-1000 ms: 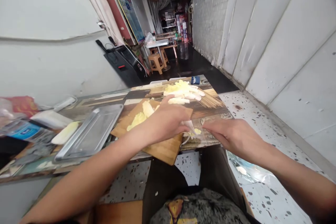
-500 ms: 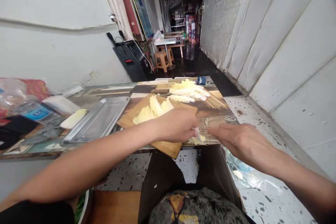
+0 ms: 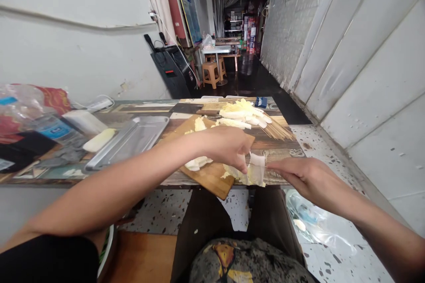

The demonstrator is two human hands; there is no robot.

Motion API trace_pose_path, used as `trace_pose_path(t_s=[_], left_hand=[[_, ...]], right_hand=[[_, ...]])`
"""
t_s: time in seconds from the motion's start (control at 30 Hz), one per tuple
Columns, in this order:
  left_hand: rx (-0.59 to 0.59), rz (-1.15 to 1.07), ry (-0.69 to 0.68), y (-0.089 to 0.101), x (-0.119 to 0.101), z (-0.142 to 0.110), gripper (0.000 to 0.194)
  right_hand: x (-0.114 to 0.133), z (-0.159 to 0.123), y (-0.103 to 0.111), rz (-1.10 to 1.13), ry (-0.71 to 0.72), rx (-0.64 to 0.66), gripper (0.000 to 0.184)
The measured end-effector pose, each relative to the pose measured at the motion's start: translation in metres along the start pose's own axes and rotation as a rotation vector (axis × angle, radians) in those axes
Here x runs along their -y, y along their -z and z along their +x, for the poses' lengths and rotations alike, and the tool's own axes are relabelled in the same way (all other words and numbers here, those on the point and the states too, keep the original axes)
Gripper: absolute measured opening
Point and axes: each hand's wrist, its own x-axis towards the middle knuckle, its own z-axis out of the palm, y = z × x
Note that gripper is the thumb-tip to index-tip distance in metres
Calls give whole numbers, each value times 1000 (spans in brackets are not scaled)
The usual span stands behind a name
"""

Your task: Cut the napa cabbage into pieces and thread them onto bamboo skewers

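Observation:
My left hand (image 3: 230, 148) reaches over the wooden cutting board (image 3: 215, 181), its fingers pinched on pale yellow-white cabbage leaves (image 3: 256, 170) that hang past the board's right edge. From the right, my right hand (image 3: 300, 174) is closed, fingertips together on a thin skewer whose short visible length meets the leaves. More cabbage pieces (image 3: 198, 163) lie on the board, partly covered by my left forearm. Beyond the board rests a heap of cabbage leaves (image 3: 245, 112), beside a fan of bamboo skewers (image 3: 279, 129).
A metal tray (image 3: 133, 141) lies left of the board, beside a pale oblong piece (image 3: 99, 140) and a plastic bottle (image 3: 55, 128). A small blue box (image 3: 261, 102) sits at the table's far end. On the floor at right is a clear plastic bag (image 3: 318, 221).
The cabbage leaves in my left hand now spread out broadly between both hands; earlier only a small white bit showed. The left hand has come nearer the right. The view has shifted.

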Motion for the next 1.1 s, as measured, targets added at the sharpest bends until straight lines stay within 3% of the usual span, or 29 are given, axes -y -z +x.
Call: trace_pose_path(t_s=[0.13,0.37,0.57,0.7,1.1], left_hand=[[-30,115,41,-2,3,1,15],[26,15,-21,-2,-9,5,18],[-20,-48,65,5,9,-2,31],[-41,-6,116,7,17,-7,19],[14,-178,14,-9,18,3,17]], right_hand=[[-6,-1,3,38,-31,-23,33],[-1,-3,5,57,-9,2,33],[-10,-7,6,104,-76,8,32],[-18,-11,8,175,-112,10,32],[-22,-16,6,208,-103,32,32]])
